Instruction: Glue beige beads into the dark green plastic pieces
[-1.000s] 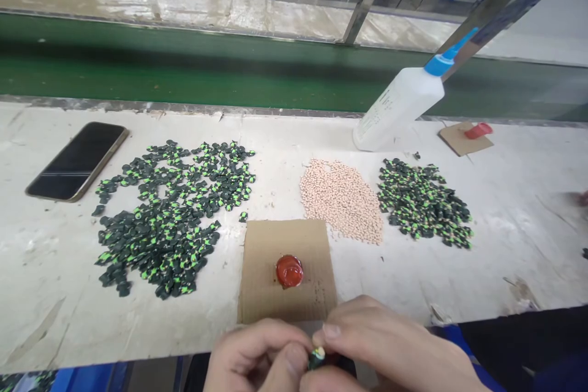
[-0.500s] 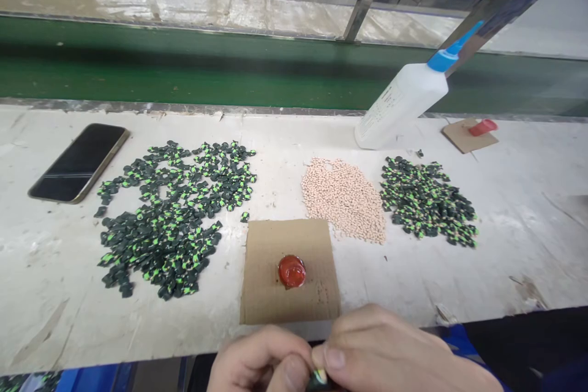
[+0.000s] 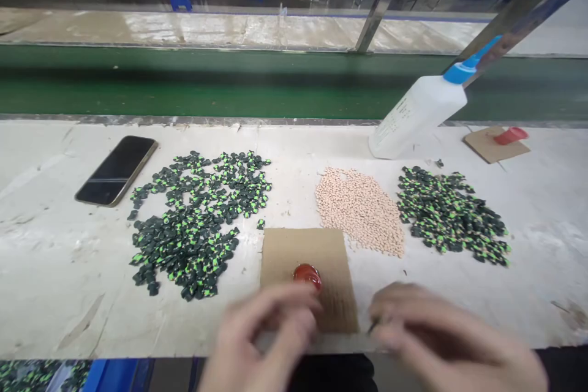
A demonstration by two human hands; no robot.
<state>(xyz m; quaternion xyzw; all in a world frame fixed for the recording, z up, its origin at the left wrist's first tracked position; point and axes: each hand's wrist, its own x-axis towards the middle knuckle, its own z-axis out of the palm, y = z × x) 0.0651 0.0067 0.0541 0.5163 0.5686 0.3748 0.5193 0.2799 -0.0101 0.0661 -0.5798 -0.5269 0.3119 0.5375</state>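
Observation:
My left hand [image 3: 264, 334] is blurred by motion over the near edge of a cardboard square [image 3: 307, 242]. Its thumb and forefinger are curved toward each other, and I cannot make out anything between them. Just beyond those fingers, a glossy red blob [image 3: 307, 272] lies on the cardboard. To the right of the cardboard, my right hand [image 3: 441, 331], also blurred, pinches a small dark piece [image 3: 374, 324] at its fingertips. Pale beige grains [image 3: 358, 208] are heaped beyond the cardboard. Small black-and-green pieces form a left pile [image 3: 193, 239] and a right pile [image 3: 450, 214].
A phone [image 3: 117, 170] lies at the left of the white table [image 3: 59, 282]. A white bottle [image 3: 416, 116] with a blue nozzle stands behind the grains. A red cap [image 3: 511, 136] sits on a cardboard scrap [image 3: 489, 146] at right. A green strip [image 3: 229, 89] runs along the back.
My hands were together at the table's near edge and have moved apart. The left has come over the cardboard; the right has shifted rightward with the small dark piece. The camera view has shifted.

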